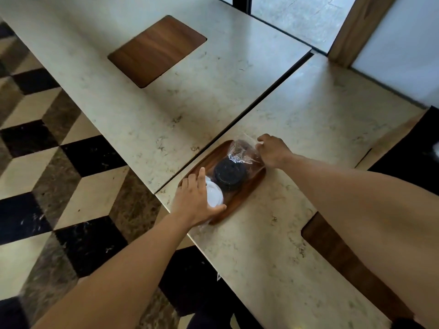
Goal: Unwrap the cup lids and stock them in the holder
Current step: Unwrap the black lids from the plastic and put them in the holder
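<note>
On the pale stone table point(308, 129), the right hand point(273, 150) pinched the thin, crinkly, light wrap point(240, 150) over the black lids point(229, 173), while the left hand point(194, 200) lay open on the white lids point(213, 195).

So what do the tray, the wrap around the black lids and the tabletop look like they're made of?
Tray: wood, by its reddish-brown grain and smooth satin sheen. Wrap: thin clear plastic film, crinkled and glinting. Black lids: probably matte moulded plastic. Tabletop: pale stone or a stone-look laminate, with mottled veining; which one is unclear.

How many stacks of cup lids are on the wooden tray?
2: a black lid stack at the middle of the brown wooden tray, and a white lid stack under the left hand. The clear wrap may hide more.
</note>
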